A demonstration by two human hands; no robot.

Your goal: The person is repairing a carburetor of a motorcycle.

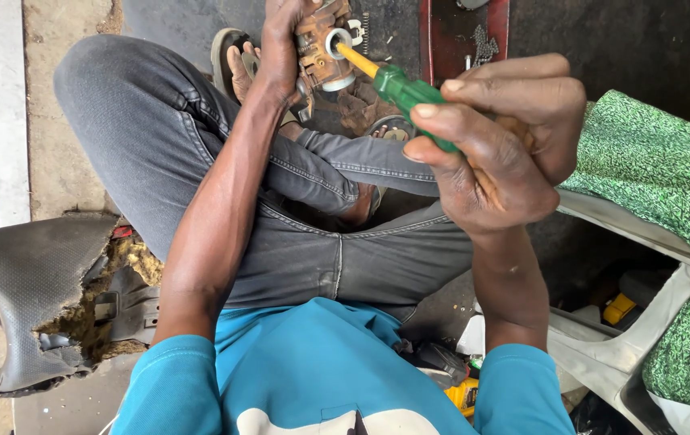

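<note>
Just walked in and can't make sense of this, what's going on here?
A person sits cross-legged on the ground in grey jeans. Their left hand grips a rusty, grimy metal engine part held up over the knees. Their right hand holds a screwdriver with a green handle, its yellow shaft pushed into a round opening on that part. A torn black seat lies at one side, a green patterned cloth at the other.

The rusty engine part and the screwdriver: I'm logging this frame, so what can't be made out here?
Head view only:
- Rusty engine part: top cut off by the frame edge, left side covered by the left hand.
- Screwdriver: tip hidden inside the part's opening; handle end wrapped by the right hand.
</note>
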